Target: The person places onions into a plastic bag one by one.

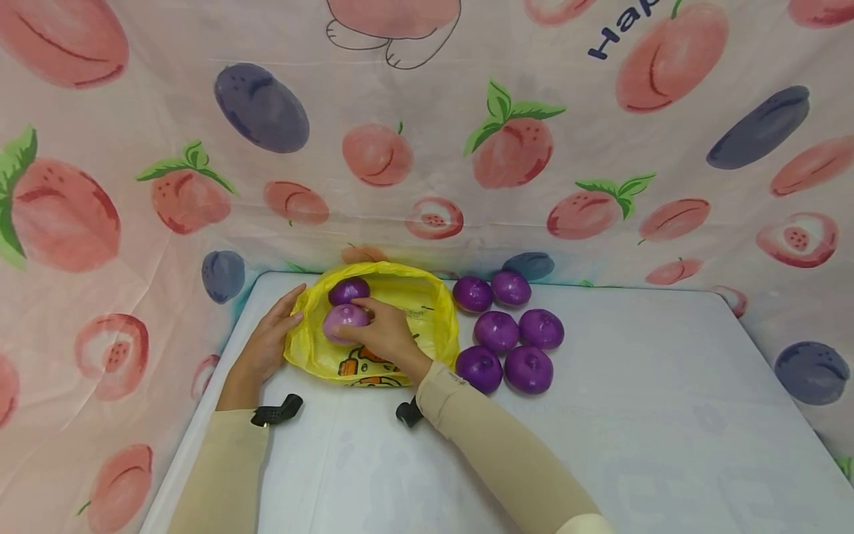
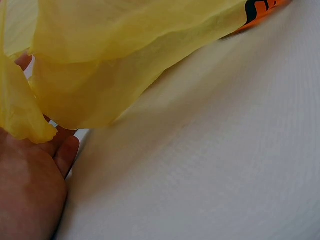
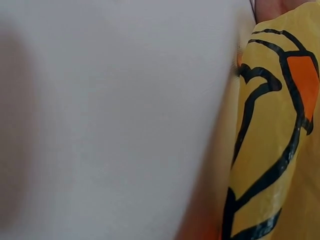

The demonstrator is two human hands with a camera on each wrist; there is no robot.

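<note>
My right hand (image 1: 387,330) reaches over a yellow plastic bag (image 1: 448,319) and grips a pale purple onion (image 1: 344,320) between thumb and fingers, inside the bag's wide mouth. Behind it in the bag lies a darker purple onion (image 1: 348,290). At the bag's left side, my left hand (image 1: 267,341) rests against the rim with its fingers extended. In the left wrist view the yellow film (image 2: 90,90) drapes over part of that hand (image 2: 30,185). The right wrist view shows the printed bag side (image 3: 280,125); the held onion is out of sight there.
Several shiny purple onions (image 1: 497,331) stand in pairs on the white table (image 1: 667,415), just right of the bag. A fruit-print cloth (image 1: 427,163) hangs behind and beside the table. Each wrist carries a black camera mount (image 1: 276,411).
</note>
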